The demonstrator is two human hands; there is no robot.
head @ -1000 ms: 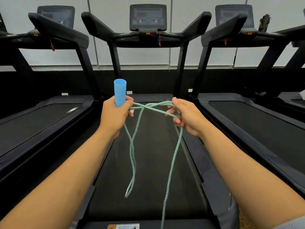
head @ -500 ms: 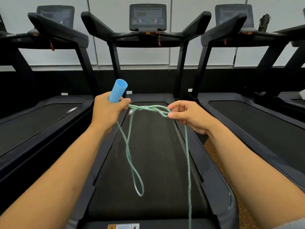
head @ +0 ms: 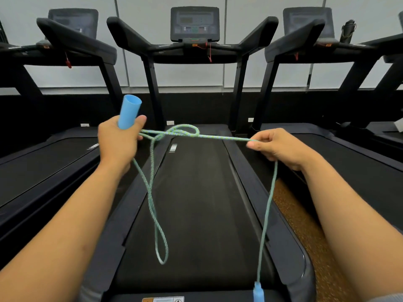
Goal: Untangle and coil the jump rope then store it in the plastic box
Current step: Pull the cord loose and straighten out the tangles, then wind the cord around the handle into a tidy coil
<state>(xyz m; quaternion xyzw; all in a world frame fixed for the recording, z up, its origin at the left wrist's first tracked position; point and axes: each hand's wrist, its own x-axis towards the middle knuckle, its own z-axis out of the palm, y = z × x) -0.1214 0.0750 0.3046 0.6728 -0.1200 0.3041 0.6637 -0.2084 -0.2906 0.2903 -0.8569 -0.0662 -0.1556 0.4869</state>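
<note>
At the bottom edge of the frame, right of centre, the second blue handle [head: 258, 292] hangs on the end of the rope [head: 267, 205], above the near end of the middle treadmill [head: 196, 203]. A label [head: 163, 299] with small signs sits on the treadmill's rear edge at the bottom centre. To the right of this treadmill a strip of brown speckled floor [head: 305, 232] shows.

The two forearms enter from the lower left and lower right corners and reach toward the middle of the frame. A long narrow loop of the green-blue rope hangs down in the lower centre, over the black belt. On the right side, one strand goes up from the hanging handle to the right hand [head: 281, 147].

The right hand, at centre right, pinches the rope between thumb and curled fingers. From there the rope runs almost straight to the left, through a loose knot [head: 185, 131] in the middle of the frame, to the left hand [head: 118, 140]. The left hand, at centre left, grips the first blue handle [head: 129, 111], which stands nearly upright above the fist, open end up. The two hands are well apart.

Farther away, three treadmill consoles stand in a row along the top of the frame, before a pale wall [head: 174, 73]. A dark bottle [head: 348, 30] stands at the upper right, on the right treadmill. The plastic box is not in view.
</note>
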